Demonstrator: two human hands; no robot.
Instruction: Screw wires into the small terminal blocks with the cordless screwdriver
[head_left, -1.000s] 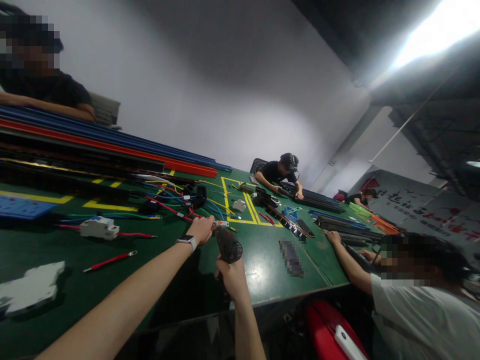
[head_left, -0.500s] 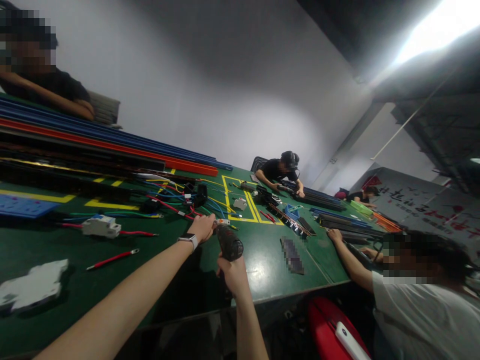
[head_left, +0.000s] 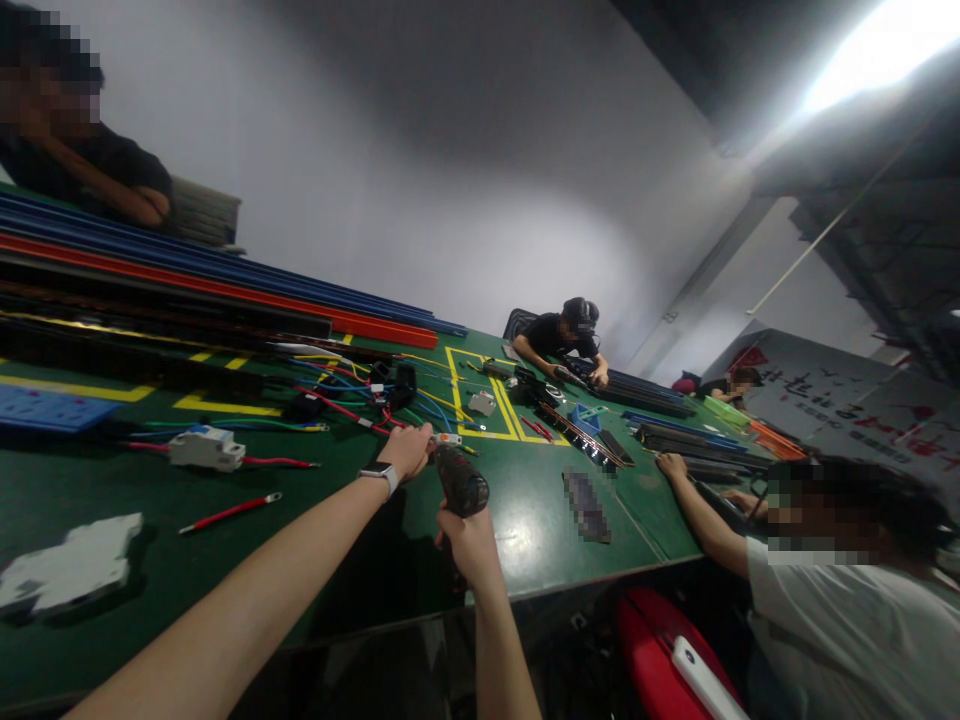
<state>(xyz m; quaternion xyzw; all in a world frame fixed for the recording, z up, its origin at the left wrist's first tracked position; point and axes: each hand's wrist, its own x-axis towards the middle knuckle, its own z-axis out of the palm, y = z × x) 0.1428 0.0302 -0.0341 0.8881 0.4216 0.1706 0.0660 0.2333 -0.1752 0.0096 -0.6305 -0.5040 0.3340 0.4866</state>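
Observation:
My right hand [head_left: 466,540] is wrapped round the grip of a dark power drill [head_left: 463,480], whose front end points away toward a small white breaker [head_left: 448,440]. Beside the drill's tip, my left hand [head_left: 409,450] has its fingers closed at the breaker's left side; the fingertips are partly hidden, and a watch is on that wrist. Red, blue and yellow wires [head_left: 352,410] run over the green table just beyond my left hand. Another white breaker [head_left: 206,450] with red leads lies to the left, near a loose red cable [head_left: 231,513].
Long blue and orange strips [head_left: 225,290] line the table's far left. A white breaker part [head_left: 75,565] lies near left, below a blue power strip [head_left: 56,412]. People sit at the far left, far side and right. A red stool [head_left: 660,660] stands below the table edge.
The view has shifted very slightly. Both my hands and the drill hold nearly the same place. The person at the far left has moved a hand up toward the head.

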